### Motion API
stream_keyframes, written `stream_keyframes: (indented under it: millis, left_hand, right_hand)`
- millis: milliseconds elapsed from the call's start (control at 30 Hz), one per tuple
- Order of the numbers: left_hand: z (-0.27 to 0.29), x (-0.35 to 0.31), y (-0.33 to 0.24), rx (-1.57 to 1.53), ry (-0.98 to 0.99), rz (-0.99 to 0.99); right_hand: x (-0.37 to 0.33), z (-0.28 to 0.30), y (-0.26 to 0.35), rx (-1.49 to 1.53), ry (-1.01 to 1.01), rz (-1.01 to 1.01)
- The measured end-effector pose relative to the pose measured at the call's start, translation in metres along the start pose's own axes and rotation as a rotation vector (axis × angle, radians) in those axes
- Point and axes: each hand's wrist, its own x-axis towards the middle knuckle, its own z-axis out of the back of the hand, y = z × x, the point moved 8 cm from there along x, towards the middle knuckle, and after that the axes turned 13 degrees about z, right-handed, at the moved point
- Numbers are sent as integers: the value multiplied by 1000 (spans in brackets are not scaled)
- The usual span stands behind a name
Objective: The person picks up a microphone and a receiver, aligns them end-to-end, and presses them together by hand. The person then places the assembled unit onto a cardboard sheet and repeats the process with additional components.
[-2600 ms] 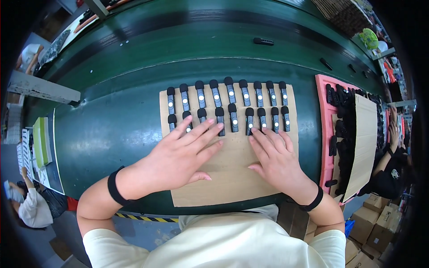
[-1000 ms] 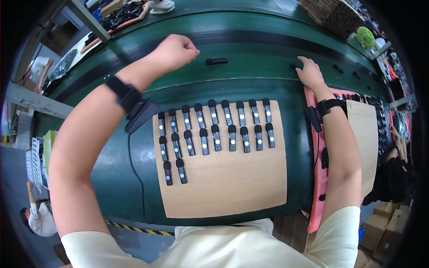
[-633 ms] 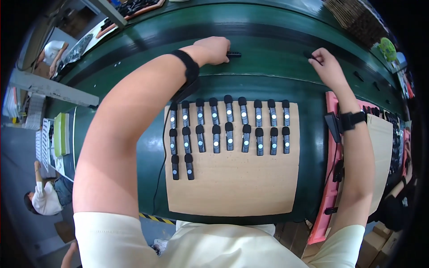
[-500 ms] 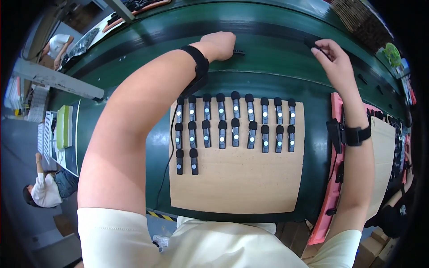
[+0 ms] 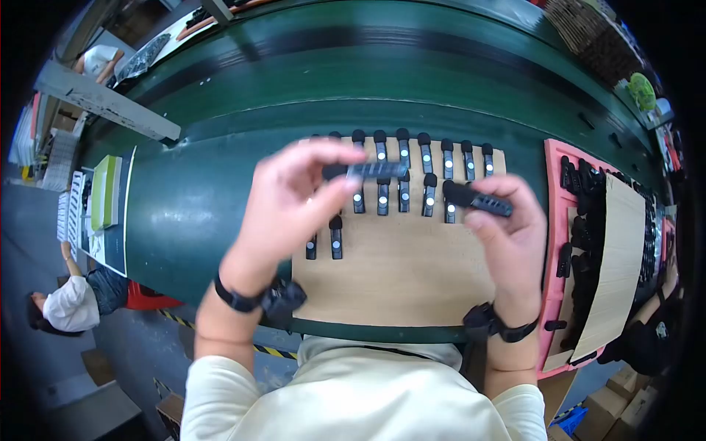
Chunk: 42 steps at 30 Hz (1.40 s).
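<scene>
Pinched between the thumb and fingers of my left hand (image 5: 283, 198) is a small black clip-on microphone (image 5: 379, 170) with a foam tip, lying sideways and a little blurred. My right hand (image 5: 515, 231) grips a second black microphone (image 5: 489, 203), its foam tip pointing left. Both are held above a brown cardboard sheet (image 5: 397, 279). Rows of similar microphones (image 5: 336, 239) lie on that sheet, foam ends away from me, each with a pale round spot. My left hand hides part of the rows on the left.
The cardboard rests on a green work surface (image 5: 198, 220). To the right stands a pink tray (image 5: 551, 294) of black parts, partly covered by a cardboard piece (image 5: 614, 257). A grey metal post (image 5: 110, 99) crosses the far left. Other people (image 5: 73, 305) are at both sides.
Both hands have come back from the far side of the green surface to above the cardboard. The left now holds a microphone up; the right still holds its own.
</scene>
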Motion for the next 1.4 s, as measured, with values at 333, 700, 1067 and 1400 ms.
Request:
stream_keyframes:
  millis: [333,700,1067,1400]
  left_hand:
    - [1,-54,39,104,-96,-153]
    - [-14,-53,47,151,27,-118]
    - [-13,-54,44,158,79,-123]
    - [-16,-54,45,143,68,-124]
  right_hand:
    - [-33,-21,-24,-170,216,192]
    - [-35,-27,-24,-219,339,228]
    - [-35,-32,-19,-200,354,265]
    - [-36,-32,-18,-188,352,266]
